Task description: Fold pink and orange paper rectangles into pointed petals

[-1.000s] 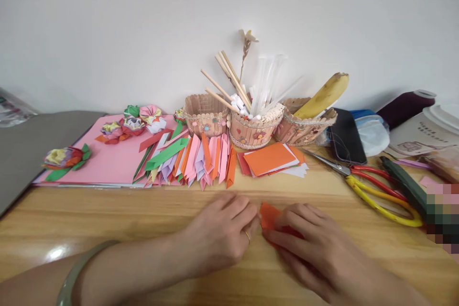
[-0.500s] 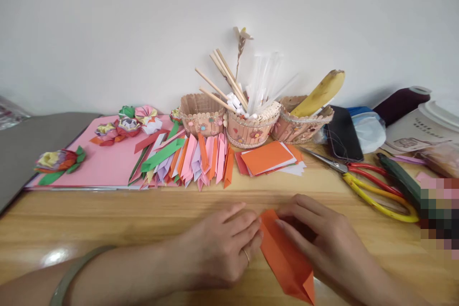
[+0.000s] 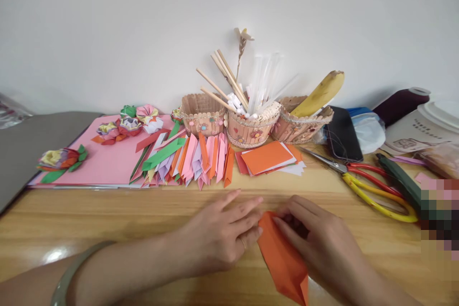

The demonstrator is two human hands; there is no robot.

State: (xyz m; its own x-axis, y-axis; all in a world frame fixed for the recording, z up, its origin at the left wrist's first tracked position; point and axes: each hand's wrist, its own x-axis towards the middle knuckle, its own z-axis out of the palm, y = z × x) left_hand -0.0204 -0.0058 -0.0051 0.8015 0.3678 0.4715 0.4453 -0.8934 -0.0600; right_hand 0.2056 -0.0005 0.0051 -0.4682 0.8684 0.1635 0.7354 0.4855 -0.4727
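Observation:
A folded sheet of orange paper (image 3: 283, 258) lies slanted on the wooden table, its near end creased to a pointed corner. My right hand (image 3: 315, 236) is closed on the upper right edge of this paper, thumb on top and fingers curled around the far side. To the left, my left hand (image 3: 229, 232) has its fingers stretched out and apart, with the lower fingertips at the paper's left edge; whether they press on it I cannot tell. The left thumb is hidden. Beyond my hands lies a row of folded paper strips (image 3: 190, 162), beside a stack of paper rectangles (image 3: 267, 158).
Scissors (image 3: 358, 181) and a dark green cutter-like tool (image 3: 399, 179) lie at right, near a black phone (image 3: 343, 134). Three decorated baskets, including one with sticks (image 3: 253, 129), line the wall. Folded paper flowers (image 3: 131, 124) rest on pink paper (image 3: 103, 167) at left.
The fingers of my left hand have spread apart and lifted somewhat. The orange paper has shifted slightly left, with my right hand still gripping its right edge.

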